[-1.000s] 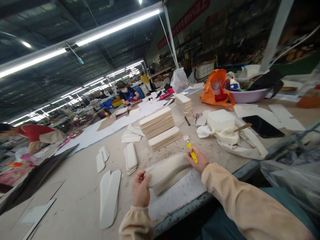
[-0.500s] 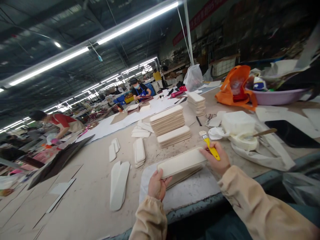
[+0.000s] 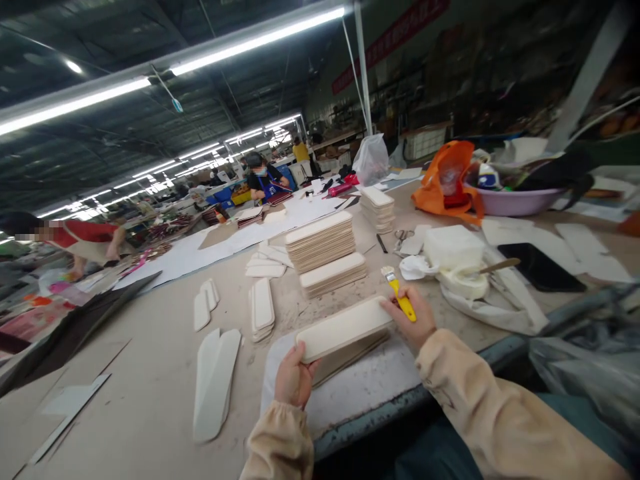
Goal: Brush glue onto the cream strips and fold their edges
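Note:
A long cream panel with rounded corners (image 3: 345, 328) is held between my hands, tilted above a low stack of similar panels (image 3: 350, 357) on a white sheet (image 3: 360, 399). My left hand (image 3: 295, 375) pinches its left end. The right end is gripped by my right hand (image 3: 413, 315), which also has a yellow-handled brush (image 3: 406, 305) between its fingers, bristles pointing up and away. Beyond the panel stand two taller piles of cream panels (image 3: 320, 243) (image 3: 334, 273). To the left lie smaller strips (image 3: 262, 307) and two overlapping long pieces (image 3: 215, 383).
Right of my hands are a white tub (image 3: 454, 248) with a glue-like mass and a wooden stick, a black tablet-like slab (image 3: 543, 267), scissors (image 3: 404, 235), an orange bag (image 3: 445, 183) and a purple basin (image 3: 520, 200). People work at tables farther off.
The view has turned slightly right, so the table things appear farther left. Both hands keep their hold on the panel and the brush. The person in red at the left has stretched an arm out.

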A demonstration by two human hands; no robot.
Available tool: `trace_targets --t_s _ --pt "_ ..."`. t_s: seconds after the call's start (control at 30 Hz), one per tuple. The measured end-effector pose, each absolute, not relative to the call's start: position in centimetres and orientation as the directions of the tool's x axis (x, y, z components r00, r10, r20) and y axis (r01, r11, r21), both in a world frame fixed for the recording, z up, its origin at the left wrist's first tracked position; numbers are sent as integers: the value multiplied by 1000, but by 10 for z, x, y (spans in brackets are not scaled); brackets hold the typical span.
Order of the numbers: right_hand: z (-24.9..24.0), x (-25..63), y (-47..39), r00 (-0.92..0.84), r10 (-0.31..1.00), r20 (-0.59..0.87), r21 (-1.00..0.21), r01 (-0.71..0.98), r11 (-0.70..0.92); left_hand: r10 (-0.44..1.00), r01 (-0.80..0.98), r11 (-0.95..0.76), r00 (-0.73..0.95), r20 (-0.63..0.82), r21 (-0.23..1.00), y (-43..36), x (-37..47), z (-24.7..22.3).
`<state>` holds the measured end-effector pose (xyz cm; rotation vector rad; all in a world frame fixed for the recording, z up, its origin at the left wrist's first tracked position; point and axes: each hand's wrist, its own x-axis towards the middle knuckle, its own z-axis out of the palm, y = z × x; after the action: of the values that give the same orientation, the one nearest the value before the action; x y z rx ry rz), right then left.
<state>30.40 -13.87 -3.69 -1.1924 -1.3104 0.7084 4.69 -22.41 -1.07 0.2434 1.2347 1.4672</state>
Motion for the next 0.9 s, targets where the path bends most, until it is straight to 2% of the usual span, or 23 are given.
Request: trace_targets --t_s 0.17,0.5,0.67,0.77,0.9 --pt "-33 298 -139 88 952 292 -954 92 285 845 -595 153 -335 -416 789 -222 37 -17" --pt "-29 292 -137 113 943 314 -939 185 291 852 -611 150 -319 -415 777 -222 38 -21" --pt "-40 295 -133 131 935 330 -938 152 310 860 -599 145 -317 -399 787 -216 38 -28" --pt "-45 297 -124 145 933 331 -936 174 305 874 -543 171 -302 -381 822 -205 34 -23" --pt "-38 296 -96 194 917 349 -919 264 294 889 -312 147 -373 -264 938 -170 26 -8"
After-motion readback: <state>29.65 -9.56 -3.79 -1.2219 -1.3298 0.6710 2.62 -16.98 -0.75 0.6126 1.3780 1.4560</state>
